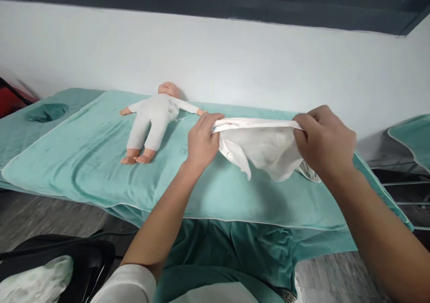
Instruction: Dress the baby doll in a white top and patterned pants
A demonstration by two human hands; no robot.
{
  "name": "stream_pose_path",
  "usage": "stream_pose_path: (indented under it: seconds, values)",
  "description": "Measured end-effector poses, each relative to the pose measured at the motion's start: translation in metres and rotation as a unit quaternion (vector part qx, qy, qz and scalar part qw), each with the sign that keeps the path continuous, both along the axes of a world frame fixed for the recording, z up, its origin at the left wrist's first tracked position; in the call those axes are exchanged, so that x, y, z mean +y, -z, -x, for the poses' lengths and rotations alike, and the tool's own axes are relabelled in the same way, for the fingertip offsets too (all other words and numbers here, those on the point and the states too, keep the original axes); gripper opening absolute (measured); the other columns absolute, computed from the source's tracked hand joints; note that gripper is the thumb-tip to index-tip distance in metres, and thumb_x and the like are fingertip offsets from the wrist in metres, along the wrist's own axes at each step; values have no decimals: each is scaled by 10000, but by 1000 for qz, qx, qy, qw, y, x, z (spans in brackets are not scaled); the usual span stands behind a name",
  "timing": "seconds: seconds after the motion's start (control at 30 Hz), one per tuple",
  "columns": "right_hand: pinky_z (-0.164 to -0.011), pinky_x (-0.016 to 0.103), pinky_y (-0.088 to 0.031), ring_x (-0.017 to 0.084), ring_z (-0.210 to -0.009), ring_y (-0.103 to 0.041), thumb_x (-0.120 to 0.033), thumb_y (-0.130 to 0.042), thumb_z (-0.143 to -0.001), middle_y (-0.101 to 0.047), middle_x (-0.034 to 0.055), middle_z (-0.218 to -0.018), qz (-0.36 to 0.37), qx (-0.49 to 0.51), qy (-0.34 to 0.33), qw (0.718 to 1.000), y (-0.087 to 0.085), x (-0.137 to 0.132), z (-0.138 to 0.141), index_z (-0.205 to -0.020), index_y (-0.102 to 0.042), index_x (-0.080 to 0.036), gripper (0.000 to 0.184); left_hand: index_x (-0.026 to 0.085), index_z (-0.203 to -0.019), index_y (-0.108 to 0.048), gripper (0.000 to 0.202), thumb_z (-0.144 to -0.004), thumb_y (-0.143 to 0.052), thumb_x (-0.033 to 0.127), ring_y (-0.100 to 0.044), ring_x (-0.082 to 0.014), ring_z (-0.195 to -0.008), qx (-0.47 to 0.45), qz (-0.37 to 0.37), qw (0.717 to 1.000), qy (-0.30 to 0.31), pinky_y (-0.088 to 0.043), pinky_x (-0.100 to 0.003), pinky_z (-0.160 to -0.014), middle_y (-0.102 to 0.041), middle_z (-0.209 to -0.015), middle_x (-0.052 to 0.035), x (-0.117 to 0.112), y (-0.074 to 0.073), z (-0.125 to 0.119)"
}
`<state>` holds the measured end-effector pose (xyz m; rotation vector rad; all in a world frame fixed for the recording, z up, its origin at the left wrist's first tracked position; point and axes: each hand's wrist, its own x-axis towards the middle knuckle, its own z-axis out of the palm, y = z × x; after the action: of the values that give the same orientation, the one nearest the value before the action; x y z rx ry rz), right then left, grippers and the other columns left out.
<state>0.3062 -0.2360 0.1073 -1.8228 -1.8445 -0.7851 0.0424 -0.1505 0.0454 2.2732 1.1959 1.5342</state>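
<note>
The left hand (203, 141) and right hand (322, 137) each pinch an end of a white garment (262, 148), fingertips partly hidden in folds. Its upper edge is pulled taut, long axis running left to right, roughly along the bed's near edge; thin, wrinkled cloth sags below, with a pointed flap bearing a small round button (230, 154). It hangs over the right half of the bed (90, 146), covered in plush teal fabric. Behind the right hand, a patterned cloth (309, 173) is mostly hidden. Toward the far edge, a cloth-bodied doll (154, 112) lies face up, feet toward the near edge. The bed's left end is cut off.
</note>
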Motion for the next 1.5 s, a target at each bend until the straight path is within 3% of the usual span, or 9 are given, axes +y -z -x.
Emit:
stream_pose_path:
  seconds: [0.17,0.4,0.53,0.67,0.87,0.97,1.1,1.3,1.5]
  values:
    - [-635,317,-397,219,-867,-622,-143,-439,-846,-702,74,-1022,8,81,-42,996,4,1,-15,-971,-704,-217,302,223,-1077,-663,319,-845,-469,125,-621,-215,-1058,0,64,998,17,-471,-362,-991,-677,-1058,-14,-11,-28,18]
    - [-720,338,-478,220,-911,-677,-134,-458,-791,-749,32,-985,70,164,-74,981,3,-10,-29,-926,-756,-266,353,213,-896,-687,109,-843,-601,255,-583,-197,-815,37,182,983,11,-457,-300,-792,-645,-797,10,-14,-38,53]
    - [-654,342,-439,234,-865,-670,-210,-540,-808,-770,31,-1008,157,175,-8,972,-2,3,-35,-951,-782,-301,296,218,-714,-646,241,-836,-673,425,-539,-185,-677,112,247,962,33,-427,-292,-702,-560,-641,9,-2,-37,69]
    - [-634,348,-401,256,-826,-637,-196,-542,-792,-768,47,-1016,250,107,35,962,11,39,-32,-980,-786,-306,327,226,-631,-602,363,-777,-729,534,-557,-210,-626,180,297,936,54,-438,-318,-682,-577,-620,-14,33,-17,75]
    - [-860,435,-470,332,-1081,-596,-65,-411,-843,-657,192,-1241,222,47,0,974,79,75,25,-1283,-636,-129,499,191,-1061,-626,271,-839,-679,337,-628,-338,-1031,246,216,925,-194,-505,-418,-856,-658,-1085,-154,51,42,36]
    - [-1053,444,-412,330,-1277,-488,-71,-401,-867,-542,213,-1415,231,84,-105,964,127,80,63,-1335,-570,-75,497,173,-1139,-604,233,-920,-536,214,-581,-314,-1169,255,169,944,-121,-487,-429,-977,-627,-1207,-166,36,77,4]
    - [-1159,470,-319,335,-1381,-410,-153,-367,-938,-499,255,-1459,275,147,-84,947,177,89,84,-1330,-536,-15,449,141,-1192,-594,294,-940,-444,151,-540,-292,-1274,255,243,935,-47,-459,-430,-1055,-602,-1311,-180,27,114,-22]
    - [-1157,510,-317,387,-1444,-347,-302,-359,-985,-409,288,-1528,270,200,27,942,192,103,83,-1472,-392,26,588,76,-1382,-485,455,-960,-439,240,-430,-392,-1368,266,267,913,-157,-403,-534,-1099,-493,-1456,-243,46,122,-30]
    - [-1158,567,-300,431,-1480,-265,-265,-380,-951,-292,264,-1604,216,243,76,943,185,107,85,-1556,-275,-32,657,94,-1447,-414,541,-921,-473,208,-440,-391,-1365,176,279,932,-151,-392,-552,-1111,-498,-1457,-242,64,117,-47]
